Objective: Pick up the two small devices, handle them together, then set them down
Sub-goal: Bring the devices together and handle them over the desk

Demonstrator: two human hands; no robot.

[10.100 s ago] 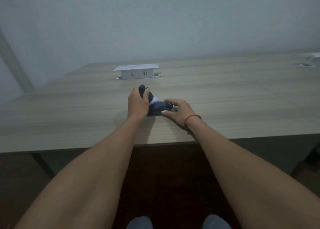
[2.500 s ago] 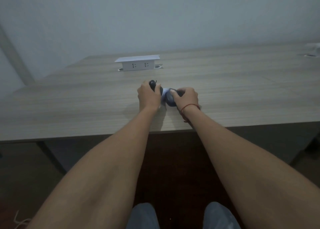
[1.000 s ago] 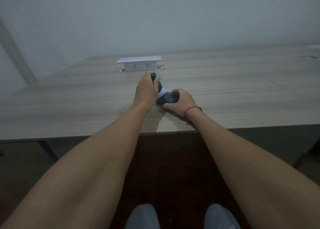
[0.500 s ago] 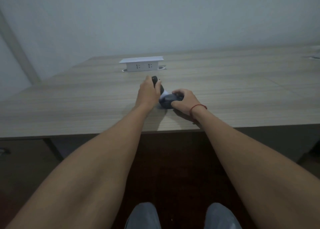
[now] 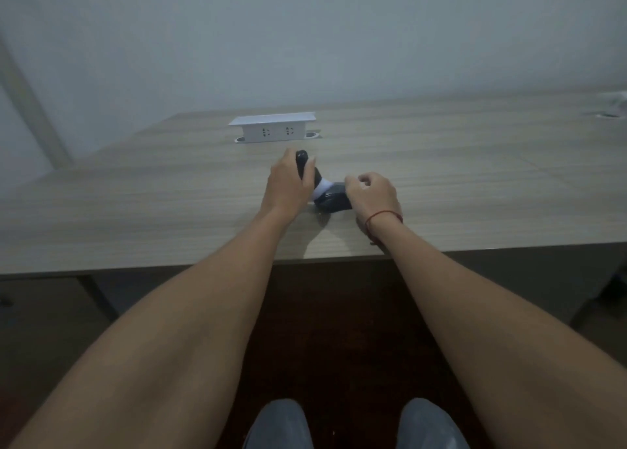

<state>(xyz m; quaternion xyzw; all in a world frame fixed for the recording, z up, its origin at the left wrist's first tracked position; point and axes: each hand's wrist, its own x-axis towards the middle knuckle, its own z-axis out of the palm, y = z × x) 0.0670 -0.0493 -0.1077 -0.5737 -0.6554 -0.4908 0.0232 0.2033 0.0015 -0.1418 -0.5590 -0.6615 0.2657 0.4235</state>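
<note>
Left hand (image 5: 288, 187) has its grip clenched around the upright dark device (image 5: 303, 163). Right hand (image 5: 373, 194) grasps the second dark device (image 5: 330, 199), low on the worktop (image 5: 135, 211) near its front edge, touching the first.

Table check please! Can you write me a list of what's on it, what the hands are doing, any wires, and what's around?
Surface: wooden table, pale grain, bare apart from the items below.
Job's things: slim dark device standing up out of the left fist; rounder dark device low at the tabletop; a white part shows between them. Whether they are joined cannot be told.
Clutter: white pop-up socket box behind the hands; a second white fitting at the far right edge, blurred.
Hands: left hand closed around the slim device; right hand curled against the rounder device, red string on its wrist.
Cables: nothing seen.
Surroundings: plain pale wall; dark floor and the person's knees below.
</note>
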